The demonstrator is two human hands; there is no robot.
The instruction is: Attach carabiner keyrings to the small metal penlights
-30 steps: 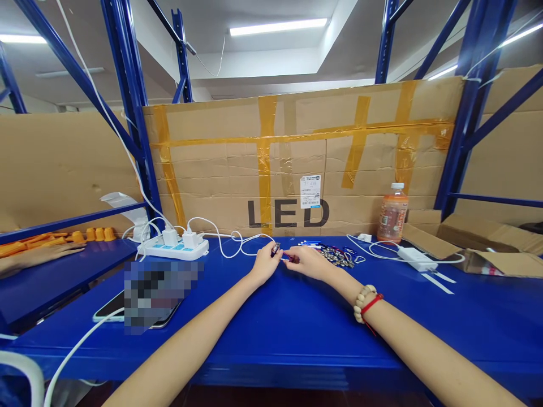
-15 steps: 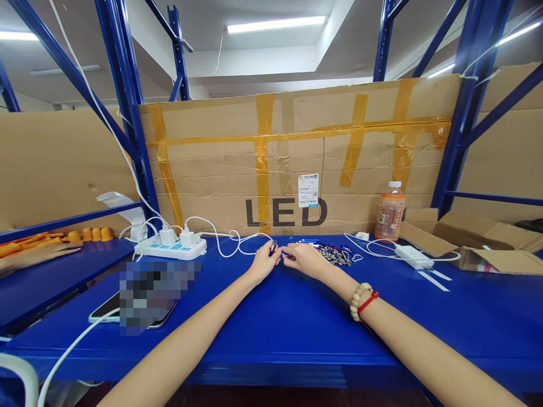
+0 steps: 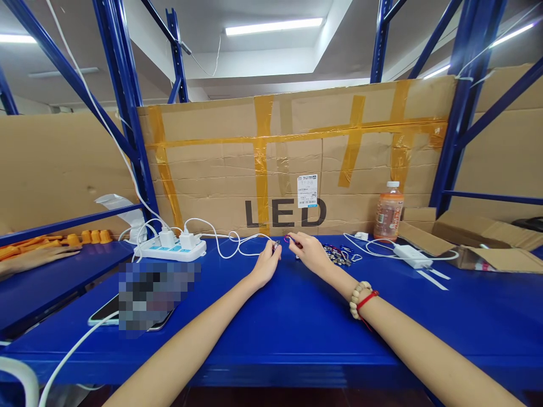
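Note:
My left hand (image 3: pixel 266 264) is closed in a pinch around a small shiny metal piece (image 3: pixel 276 245), whose kind is too small to make out. To its right, my right hand (image 3: pixel 309 252) pinches a small red-purple curved piece (image 3: pixel 287 238) that looks like a hook or loop. A narrow gap separates the two hands, both above the blue table (image 3: pixel 271 328). Behind and right of my right hand lies a pile of small metal clips (image 3: pixel 338 255) with blue and silver parts, partly hidden by that hand.
A white power strip (image 3: pixel 169 249) with plugs and cables stands left, near phones (image 3: pixel 104 311), partly blurred out. At right are an orange drink bottle (image 3: pixel 389 213), a white adapter (image 3: pixel 412 256) and an open cardboard box (image 3: pixel 487 257). Another person's hand (image 3: pixel 40 260) rests far left.
My hands have drawn slightly apart, the right one moving up and to the right. The red-purple curved piece now shows at its fingertips. My left hand stays nearly in place.

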